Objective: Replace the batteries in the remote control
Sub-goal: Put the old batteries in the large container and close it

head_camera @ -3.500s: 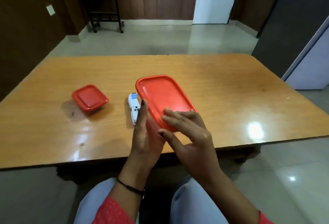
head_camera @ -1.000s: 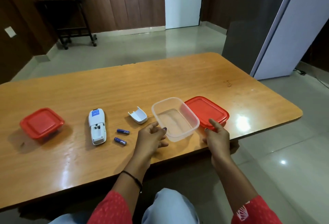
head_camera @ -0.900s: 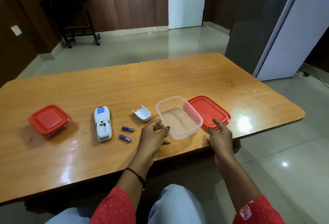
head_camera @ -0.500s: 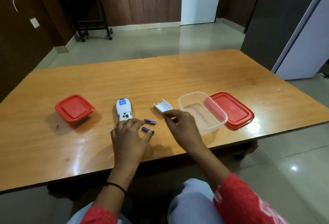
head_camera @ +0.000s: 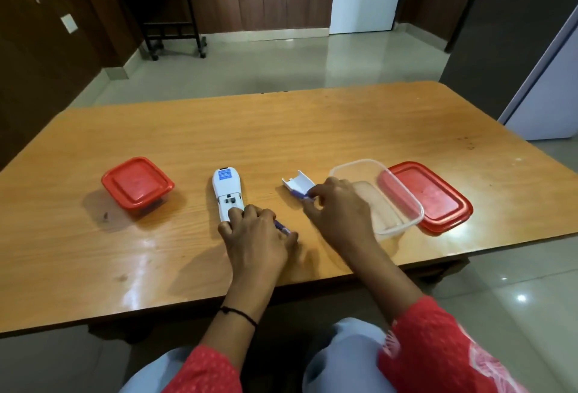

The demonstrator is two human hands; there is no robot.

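We see the white remote control point(head_camera: 227, 194) lying face down on the wooden table point(head_camera: 281, 130), long axis running near to far, battery bay open. Our left hand point(head_camera: 256, 236) curls over a blue battery point(head_camera: 282, 228) (mostly hidden); our right hand point(head_camera: 336, 208) pinches what seems another battery point(head_camera: 299, 194) beside the white cover point(head_camera: 298, 182).

White remote point(head_camera: 227, 194); blue batteries point(head_camera: 299, 195); red lids point(head_camera: 136, 182).

Glossy wood table point(head_camera: 312, 130), clear plastic container point(head_camera: 403, 205), red plastic lid point(head_camera: 438, 198), white plastic remote control point(head_camera: 226, 188).
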